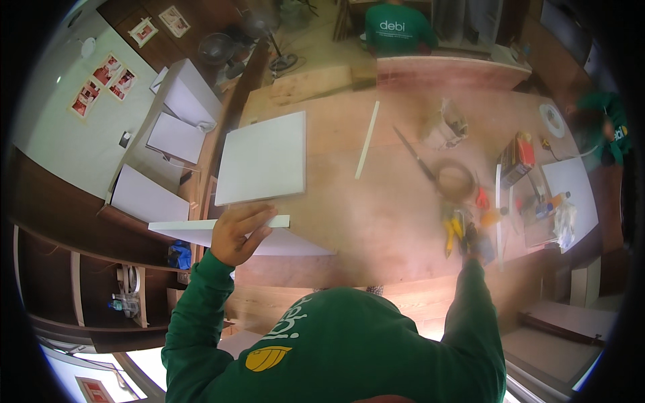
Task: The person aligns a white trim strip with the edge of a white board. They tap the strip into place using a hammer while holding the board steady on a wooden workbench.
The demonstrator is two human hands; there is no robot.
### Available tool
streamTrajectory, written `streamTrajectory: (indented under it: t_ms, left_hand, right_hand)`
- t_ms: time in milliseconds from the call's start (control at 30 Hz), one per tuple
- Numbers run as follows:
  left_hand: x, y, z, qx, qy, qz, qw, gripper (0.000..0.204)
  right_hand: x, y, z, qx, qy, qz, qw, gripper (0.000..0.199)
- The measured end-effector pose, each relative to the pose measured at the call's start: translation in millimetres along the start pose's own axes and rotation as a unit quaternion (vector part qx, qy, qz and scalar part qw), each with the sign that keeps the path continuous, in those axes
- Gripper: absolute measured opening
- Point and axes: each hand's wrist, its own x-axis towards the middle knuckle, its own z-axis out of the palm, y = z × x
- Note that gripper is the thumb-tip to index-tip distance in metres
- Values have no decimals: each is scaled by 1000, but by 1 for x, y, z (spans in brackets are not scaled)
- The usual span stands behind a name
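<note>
My left hand (235, 235) is closed over the top edge of a white panel (290, 243), which stands on its edge at the near left of the workbench. Its fingers lie along the panel's narrow edge. On the right my right hand (473, 247) reaches down among tools, its fingers dark and blurred, so I cannot make out whether it holds anything. Just left of it are yellow-handled pliers (449, 236). A small bottle with orange contents (494, 216) lies beyond it. Another white panel (263, 158) lies flat past my left hand.
On the wooden workbench (329, 221) lie a thin white strip (367, 140), a roll of brown tape (454, 180) and a red box (518, 160). A bag-like container (447, 127) stands farther back. Co-workers in green shirts are at the far side (401, 30) and right (608, 127).
</note>
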Motion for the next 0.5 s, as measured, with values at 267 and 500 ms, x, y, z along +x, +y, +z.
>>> streamTrajectory:
  t_ms: [267, 500]
  left_hand:
    - [-1, 21, 5, -5, 5, -46, 999, 30]
    - [0, 20, 9, 8, 25, -10, 1000, 31]
  right_hand:
    - [-15, -10, -12, 15, 24, -26, 999, 55]
    - [6, -14, 23, 40, 111, -195, 974, 54]
